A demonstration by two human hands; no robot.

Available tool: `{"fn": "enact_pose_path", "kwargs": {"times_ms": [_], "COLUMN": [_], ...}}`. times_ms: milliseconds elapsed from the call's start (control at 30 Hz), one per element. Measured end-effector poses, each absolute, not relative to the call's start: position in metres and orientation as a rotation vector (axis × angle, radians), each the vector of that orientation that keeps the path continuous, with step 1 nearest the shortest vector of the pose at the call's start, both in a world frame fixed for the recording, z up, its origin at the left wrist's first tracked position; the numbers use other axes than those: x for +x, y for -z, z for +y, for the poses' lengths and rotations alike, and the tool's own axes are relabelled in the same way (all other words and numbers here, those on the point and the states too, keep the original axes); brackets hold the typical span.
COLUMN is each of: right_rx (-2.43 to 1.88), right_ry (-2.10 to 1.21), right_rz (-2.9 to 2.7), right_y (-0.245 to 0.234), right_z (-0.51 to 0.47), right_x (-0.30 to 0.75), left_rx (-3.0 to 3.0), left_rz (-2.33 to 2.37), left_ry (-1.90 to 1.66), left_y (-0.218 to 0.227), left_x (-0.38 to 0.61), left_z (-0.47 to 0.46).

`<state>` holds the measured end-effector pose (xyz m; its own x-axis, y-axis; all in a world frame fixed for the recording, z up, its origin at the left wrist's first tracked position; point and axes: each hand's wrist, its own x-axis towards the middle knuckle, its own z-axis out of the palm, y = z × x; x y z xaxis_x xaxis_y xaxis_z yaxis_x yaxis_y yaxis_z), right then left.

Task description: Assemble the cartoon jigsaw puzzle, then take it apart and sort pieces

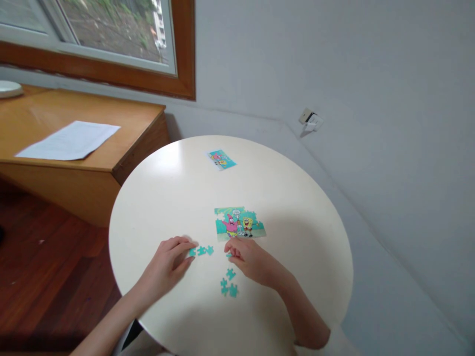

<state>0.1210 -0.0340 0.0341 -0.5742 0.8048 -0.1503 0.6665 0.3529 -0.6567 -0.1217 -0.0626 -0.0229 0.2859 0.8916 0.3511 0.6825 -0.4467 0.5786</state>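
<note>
A partly assembled jigsaw puzzle (237, 225) with cartoon figures lies flat on the table, with gaps along its upper edge. My left hand (172, 257) rests left of it, thumb and forefinger around a teal puzzle piece (192, 252). Two more loose pieces (205, 250) lie in a row just right of those fingertips. Below the puzzle, my right hand (248, 254) is closed in a pinch on another small teal piece (228, 255), mostly covered by the fingers. Several loose teal pieces (230, 284) lie nearer me, below the right hand.
The round white table (148, 198) carries a small picture card (221, 159) toward its far side, showing the same cartoon scene. At left stands a wooden desk (141, 116) with a paper sheet (70, 141). A wall socket with a plug (310, 120) is behind.
</note>
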Motion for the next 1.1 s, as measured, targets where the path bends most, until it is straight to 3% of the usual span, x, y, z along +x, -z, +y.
{"fn": "enact_pose_path", "kwargs": {"times_ms": [367, 633, 1100], "right_rx": [-1.454, -1.472, -1.466], "right_ry": [-0.894, -1.042, -1.124], "right_rz": [-1.894, -1.913, -1.896], "right_y": [-0.029, -0.003, 0.001], "right_z": [0.058, 0.089, 0.092], "right_x": [0.189, 0.189, 0.193], "left_rx": [2.244, 2.224, 2.204], "left_rz": [1.435, 1.428, 1.429], "left_ry": [-0.916, -0.931, -0.933], "left_y": [0.024, 0.026, 0.023], "left_x": [-0.121, -0.121, -0.121], "left_z": [-0.063, -0.063, -0.064]}}
